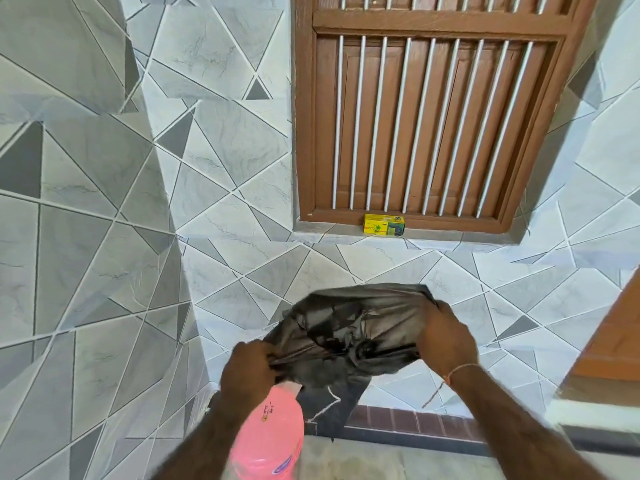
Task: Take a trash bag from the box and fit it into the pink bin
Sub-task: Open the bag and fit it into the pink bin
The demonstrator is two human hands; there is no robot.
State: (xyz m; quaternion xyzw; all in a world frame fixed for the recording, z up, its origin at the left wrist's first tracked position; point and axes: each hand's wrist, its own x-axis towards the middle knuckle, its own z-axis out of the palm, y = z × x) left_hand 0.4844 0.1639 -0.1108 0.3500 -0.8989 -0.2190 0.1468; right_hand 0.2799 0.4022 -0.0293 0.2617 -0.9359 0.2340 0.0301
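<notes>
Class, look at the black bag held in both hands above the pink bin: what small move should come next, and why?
Probably pull the hands apart to spread the mouth. The left hand and right hand grip the black bag, which is bunched and crumpled, above the pink bin, not yet in it.

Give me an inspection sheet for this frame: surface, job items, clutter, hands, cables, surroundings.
Surface: window ledge bears only the box; a strip of floor shows at the bottom.
Job's things: yellow-green box sits on the ledge against the window frame; black trash bag is out, crumpled, held in the air above the pink bin; it is not yet fitted.
Clutter: nothing seen.
Hands: left hand pinches the bag's near edge; right hand grips its far right edge.
Cables: nothing seen; thin thread on the right wrist.
Surroundings: grey geometric wall tiles, brown barred window, brown wood edge at right.
</notes>
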